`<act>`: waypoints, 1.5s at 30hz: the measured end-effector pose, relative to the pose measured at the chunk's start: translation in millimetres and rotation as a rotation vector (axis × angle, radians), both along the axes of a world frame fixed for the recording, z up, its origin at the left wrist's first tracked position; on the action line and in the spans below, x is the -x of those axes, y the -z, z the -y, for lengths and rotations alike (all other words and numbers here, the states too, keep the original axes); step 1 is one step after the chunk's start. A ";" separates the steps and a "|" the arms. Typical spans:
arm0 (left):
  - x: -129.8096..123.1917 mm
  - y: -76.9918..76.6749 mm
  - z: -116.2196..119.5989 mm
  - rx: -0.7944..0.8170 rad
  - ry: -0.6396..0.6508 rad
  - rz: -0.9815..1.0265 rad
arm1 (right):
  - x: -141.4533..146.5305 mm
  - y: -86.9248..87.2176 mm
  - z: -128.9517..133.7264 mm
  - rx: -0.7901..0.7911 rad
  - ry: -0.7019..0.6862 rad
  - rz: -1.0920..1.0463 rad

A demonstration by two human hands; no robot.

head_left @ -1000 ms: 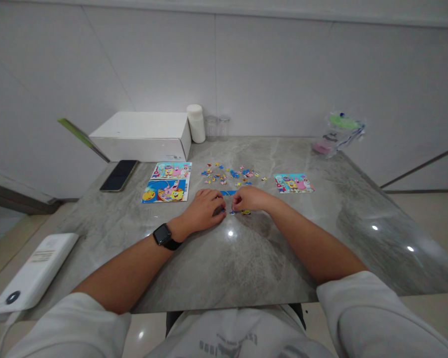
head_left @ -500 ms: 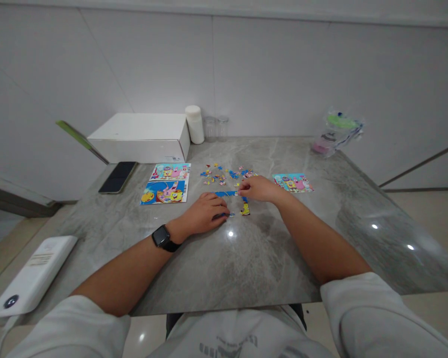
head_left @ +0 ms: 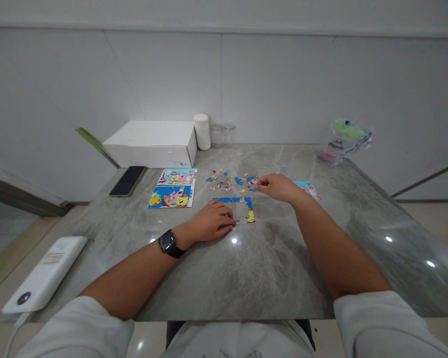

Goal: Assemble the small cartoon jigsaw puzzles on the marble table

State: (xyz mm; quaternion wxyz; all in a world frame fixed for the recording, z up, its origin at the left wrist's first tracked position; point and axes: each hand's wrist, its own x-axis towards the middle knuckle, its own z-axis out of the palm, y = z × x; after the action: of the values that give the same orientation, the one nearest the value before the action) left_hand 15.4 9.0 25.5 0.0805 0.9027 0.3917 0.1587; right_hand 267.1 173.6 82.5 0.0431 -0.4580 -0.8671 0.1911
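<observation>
A partly joined jigsaw puzzle [head_left: 249, 204], with a blue top edge and a yellow figure at its lower right corner, lies on the table in front of me. My left hand [head_left: 214, 222] rests over its left side, fingers stretched out and lying on it, hiding that part. Beyond the puzzle, several loose jigsaw pieces [head_left: 224, 184] are scattered in a cluster. At the right end of this cluster is my right hand [head_left: 276, 186], thumb and fingers pinched together. Whether a piece sits between the fingertips is too small to tell.
Two cartoon picture cards [head_left: 175, 196] lie left of the puzzle, another picture card [head_left: 309, 189] partly behind my right wrist. Around the table [head_left: 261, 278] stand a phone [head_left: 128, 181], white box [head_left: 149, 144], white bottle [head_left: 202, 132], two glasses [head_left: 222, 136], plastic bag [head_left: 345, 141] and power bank [head_left: 45, 273].
My right hand has moved from the puzzle's upper right corner to the right end of the loose pieces, uncovering that corner. My left hand stays on the puzzle. The camera view has shifted slightly.
</observation>
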 end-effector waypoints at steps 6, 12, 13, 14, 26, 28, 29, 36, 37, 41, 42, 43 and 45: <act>0.8 1.6 -0.1 -0.061 0.000 0.024 | 0.8 -0.9 0.0 -0.043 0.000 0.057; 2.0 -2.1 -0.6 -0.112 -0.146 0.028 | -1.0 5.7 -5.4 -0.019 -0.013 0.066; 2.5 -1.8 -1.0 -0.130 -0.199 0.030 | -1.2 7.9 -6.9 -0.014 -0.021 0.065; 3.3 -1.2 -1.6 -0.150 -0.253 0.035 | -1.2 10.8 -8.7 -0.012 -0.027 0.063; 43.4 -9.7 -53.4 -0.053 -0.587 0.063 | 21.5 76.1 -21.9 -0.378 -0.031 -0.453; 42.7 -11.4 -68.8 -0.014 -0.581 0.003 | 25.7 84.3 -19.7 -0.401 -0.060 -0.516; 40.7 -11.5 -76.3 -0.003 -0.590 -0.023 | 27.0 87.2 -18.9 -0.405 -0.069 -0.536; 18.9 -6.4 -113.3 0.102 -0.547 -0.190 | 21.0 88.4 -20.2 -0.419 -0.019 -0.614; 16.9 -6.0 -115.8 0.117 -0.539 -0.209 | 19.6 87.5 -21.0 -0.417 -0.007 -0.621; 12.5 -6.5 -121.0 0.150 -0.529 -0.237 | 18.2 86.1 -23.8 -0.406 0.022 -0.630; 11.8 -7.1 -121.5 0.152 -0.530 -0.236 | 18.8 86.4 -24.3 -0.405 0.024 -0.629; 11.3 -7.8 -121.9 0.153 -0.530 -0.232 | 19.5 86.7 -24.6 -0.403 0.024 -0.628; 10.7 -9.7 -122.0 0.153 -0.526 -0.218 | 21.0 87.5 -24.7 -0.393 0.023 -0.621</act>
State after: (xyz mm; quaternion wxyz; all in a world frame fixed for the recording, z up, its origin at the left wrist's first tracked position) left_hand 4.6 131.0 35.3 0.0619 0.7732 0.6294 0.0459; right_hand 246.1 198.3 -5.0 0.3934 -0.3708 -0.8278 0.1501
